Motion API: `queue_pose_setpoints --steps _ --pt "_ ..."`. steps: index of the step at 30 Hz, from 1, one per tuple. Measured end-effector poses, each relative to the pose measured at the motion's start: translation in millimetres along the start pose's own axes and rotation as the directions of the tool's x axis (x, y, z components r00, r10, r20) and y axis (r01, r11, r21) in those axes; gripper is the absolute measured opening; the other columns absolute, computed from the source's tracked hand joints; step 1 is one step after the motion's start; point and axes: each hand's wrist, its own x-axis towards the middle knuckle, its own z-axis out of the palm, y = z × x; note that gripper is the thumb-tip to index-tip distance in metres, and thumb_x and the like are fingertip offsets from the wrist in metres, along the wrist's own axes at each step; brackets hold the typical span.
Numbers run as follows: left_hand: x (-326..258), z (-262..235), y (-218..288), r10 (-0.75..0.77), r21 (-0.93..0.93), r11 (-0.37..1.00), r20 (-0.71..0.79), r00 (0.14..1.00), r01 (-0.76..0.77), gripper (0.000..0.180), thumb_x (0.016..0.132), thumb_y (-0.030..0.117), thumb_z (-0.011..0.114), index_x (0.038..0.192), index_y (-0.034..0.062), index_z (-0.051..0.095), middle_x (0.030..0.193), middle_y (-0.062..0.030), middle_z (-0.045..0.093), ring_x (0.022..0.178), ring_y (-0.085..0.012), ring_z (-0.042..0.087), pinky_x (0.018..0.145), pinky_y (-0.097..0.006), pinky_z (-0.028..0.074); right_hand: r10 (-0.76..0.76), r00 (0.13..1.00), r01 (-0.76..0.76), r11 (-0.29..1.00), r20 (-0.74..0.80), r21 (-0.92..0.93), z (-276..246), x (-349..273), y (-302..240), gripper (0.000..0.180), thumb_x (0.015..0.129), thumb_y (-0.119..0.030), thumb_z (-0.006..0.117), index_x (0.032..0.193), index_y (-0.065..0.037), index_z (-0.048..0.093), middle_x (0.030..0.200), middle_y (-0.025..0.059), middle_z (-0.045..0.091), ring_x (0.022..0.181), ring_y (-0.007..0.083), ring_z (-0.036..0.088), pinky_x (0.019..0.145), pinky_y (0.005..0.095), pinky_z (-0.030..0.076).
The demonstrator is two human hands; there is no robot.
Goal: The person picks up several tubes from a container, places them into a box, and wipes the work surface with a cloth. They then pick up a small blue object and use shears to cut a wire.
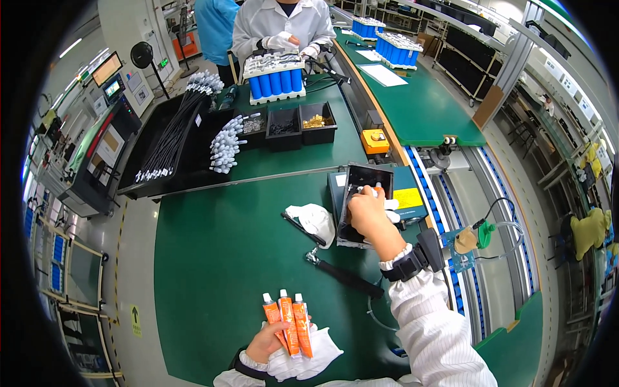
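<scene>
My left hand (262,345) is closed round three orange tubes (287,319) with white caps, held upright side by side. A white cloth or glove (316,361) bunches under that hand. Reaching into an open black box (343,235), my right hand (366,213) has its fingers round an orange tube (378,191) with a white tip, partly hidden by the fingers. More white-capped pieces lie by its knuckles. Left of the box are a white glove (316,219) and a thin black stick (302,228). Below it lies a black-handled tool (348,278) with a metal head.
Black bins (284,140) of small parts and a long tray (126,186) of black cables stand at the far left. Across the table a co-worker (284,26) handles a blue battery pack (276,82). A yellow switch box (375,141) and roller conveyor (461,174) are at the right.
</scene>
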Motion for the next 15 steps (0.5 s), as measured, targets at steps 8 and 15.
queue_pose_setpoints --steps 8,15 --pt "0.4 6.0 0.3 0.037 0.009 0.999 -0.010 0.999 -0.037 0.052 0.077 0.005 0.050 0.125 -0.0018 0.032 0.117 -0.0226 0.045 0.109 -0.0361 0.047 0.095 -0.049 0.036 -0.007 1.000 0.007 0.999 0.002 0.033 9.6 -0.5 -3.4 0.013 0.063 -0.009 0.061 0.075 -0.007 0.067 0.084 0.0045 0.062 0.098 0.0241 0.049 0.089 0.0570 0.029" --pt "1.2 -6.7 -3.2 0.021 0.016 1.000 0.044 0.999 -0.022 0.053 0.080 0.007 0.051 0.127 -0.0013 0.029 0.119 -0.0222 0.044 0.110 -0.0362 0.046 0.095 -0.048 0.036 -0.007 0.997 0.006 1.000 0.074 0.011 4.0 0.1 -4.5 0.014 0.064 -0.010 0.060 0.075 -0.007 0.067 0.083 0.0065 0.064 0.099 0.0248 0.049 0.088 0.0570 0.029"
